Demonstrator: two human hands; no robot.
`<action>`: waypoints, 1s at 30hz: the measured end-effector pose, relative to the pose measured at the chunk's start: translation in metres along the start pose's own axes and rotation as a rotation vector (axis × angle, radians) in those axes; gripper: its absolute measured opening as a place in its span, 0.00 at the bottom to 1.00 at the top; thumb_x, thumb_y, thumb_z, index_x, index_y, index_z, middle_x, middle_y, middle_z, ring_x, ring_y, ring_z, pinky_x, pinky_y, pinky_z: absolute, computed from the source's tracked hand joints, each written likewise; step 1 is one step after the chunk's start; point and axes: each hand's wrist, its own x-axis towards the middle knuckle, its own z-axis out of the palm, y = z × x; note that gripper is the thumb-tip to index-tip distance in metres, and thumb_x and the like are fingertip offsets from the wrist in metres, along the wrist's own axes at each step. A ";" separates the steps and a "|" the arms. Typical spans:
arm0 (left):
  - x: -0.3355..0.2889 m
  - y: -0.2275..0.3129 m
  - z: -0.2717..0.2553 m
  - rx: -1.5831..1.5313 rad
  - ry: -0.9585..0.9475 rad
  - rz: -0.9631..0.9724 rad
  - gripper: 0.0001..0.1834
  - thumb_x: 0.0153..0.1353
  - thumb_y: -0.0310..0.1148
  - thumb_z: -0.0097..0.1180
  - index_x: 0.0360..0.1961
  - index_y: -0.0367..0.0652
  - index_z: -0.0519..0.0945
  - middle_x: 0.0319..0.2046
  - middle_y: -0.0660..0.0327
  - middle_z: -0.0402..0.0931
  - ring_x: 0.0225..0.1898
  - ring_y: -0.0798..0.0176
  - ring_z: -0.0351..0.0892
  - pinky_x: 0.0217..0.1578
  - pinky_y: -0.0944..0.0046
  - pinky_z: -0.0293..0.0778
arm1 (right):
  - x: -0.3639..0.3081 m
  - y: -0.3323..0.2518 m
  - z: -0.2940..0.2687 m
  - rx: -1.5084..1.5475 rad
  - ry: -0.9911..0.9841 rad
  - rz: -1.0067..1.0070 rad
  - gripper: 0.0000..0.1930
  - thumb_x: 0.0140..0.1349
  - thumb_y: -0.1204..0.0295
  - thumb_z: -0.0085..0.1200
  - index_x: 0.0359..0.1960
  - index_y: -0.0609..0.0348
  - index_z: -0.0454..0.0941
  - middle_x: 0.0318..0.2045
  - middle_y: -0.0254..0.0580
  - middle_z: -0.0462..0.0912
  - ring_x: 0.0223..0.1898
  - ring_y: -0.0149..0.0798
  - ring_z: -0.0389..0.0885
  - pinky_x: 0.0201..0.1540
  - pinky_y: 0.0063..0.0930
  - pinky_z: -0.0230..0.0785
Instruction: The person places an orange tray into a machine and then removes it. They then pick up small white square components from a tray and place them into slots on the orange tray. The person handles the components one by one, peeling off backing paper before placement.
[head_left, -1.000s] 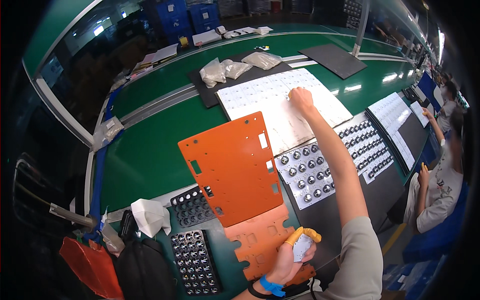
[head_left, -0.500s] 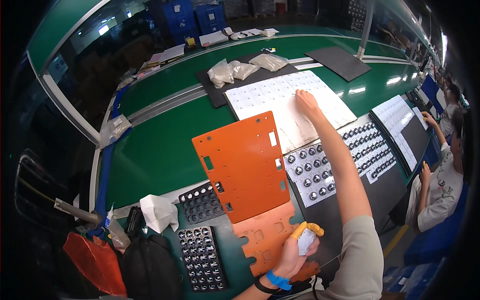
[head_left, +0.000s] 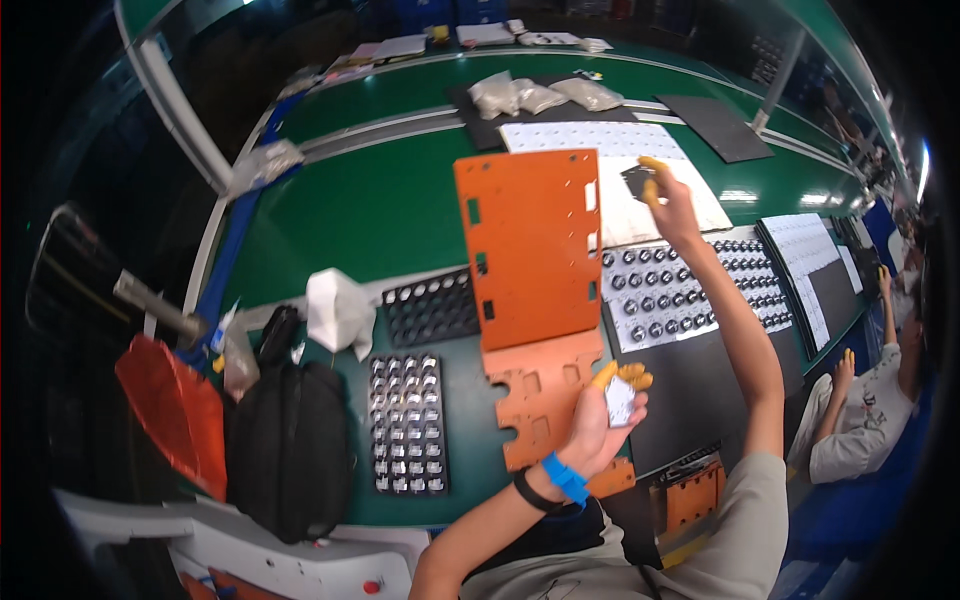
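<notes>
Dim workshop, green bench, white piece

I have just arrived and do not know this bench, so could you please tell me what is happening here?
At a green work surface, one person uses both hands. The left hand holds a small white angular plate near the flat light-orange board with cutouts. The right hand grips a small thin dark piece over a large flat white sheet. Left of the board lies a black rectangular tray of shiny round parts; to its right are white panels with dark round parts.
</notes>
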 end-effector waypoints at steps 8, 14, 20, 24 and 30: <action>-0.056 0.009 0.023 -0.036 -0.040 0.266 0.20 0.76 0.47 0.41 0.52 0.41 0.76 0.48 0.58 0.79 0.47 0.58 0.79 0.43 0.61 0.76 | -0.116 -0.201 -0.045 -0.143 -0.175 -0.449 0.27 0.52 0.87 0.56 0.58 0.65 0.77 0.43 0.52 0.86 0.40 0.45 0.88 0.46 0.32 0.80; -0.111 0.008 -0.001 0.022 -0.082 0.413 0.22 0.76 0.48 0.37 0.59 0.47 0.73 0.55 0.63 0.76 0.57 0.62 0.75 0.60 0.57 0.70 | -0.166 -0.267 0.001 -0.411 -0.520 -0.771 0.32 0.48 0.72 0.59 0.58 0.69 0.73 0.34 0.42 0.82 0.38 0.39 0.82 0.40 0.33 0.77; -0.164 0.010 -0.055 -0.064 -0.077 0.547 0.19 0.76 0.40 0.40 0.60 0.41 0.72 0.50 0.60 0.77 0.52 0.62 0.77 0.58 0.57 0.72 | -0.179 -0.305 0.027 -0.147 -0.620 -0.635 0.25 0.58 0.68 0.63 0.55 0.66 0.74 0.38 0.47 0.81 0.44 0.49 0.79 0.49 0.45 0.71; -0.211 -0.003 -0.074 -0.009 0.058 0.667 0.22 0.75 0.38 0.43 0.64 0.40 0.69 0.58 0.51 0.73 0.55 0.57 0.75 0.59 0.57 0.72 | -0.151 -0.311 0.082 -0.264 -0.617 -0.786 0.29 0.55 0.71 0.61 0.60 0.65 0.71 0.48 0.54 0.81 0.56 0.54 0.75 0.58 0.43 0.67; -0.238 -0.020 -0.104 -0.157 -0.043 0.655 0.23 0.70 0.31 0.50 0.65 0.43 0.69 0.66 0.44 0.65 0.59 0.52 0.73 0.59 0.57 0.73 | -0.150 -0.321 0.174 -0.880 -0.728 -1.171 0.41 0.58 0.60 0.61 0.73 0.47 0.57 0.73 0.45 0.59 0.77 0.50 0.49 0.74 0.54 0.45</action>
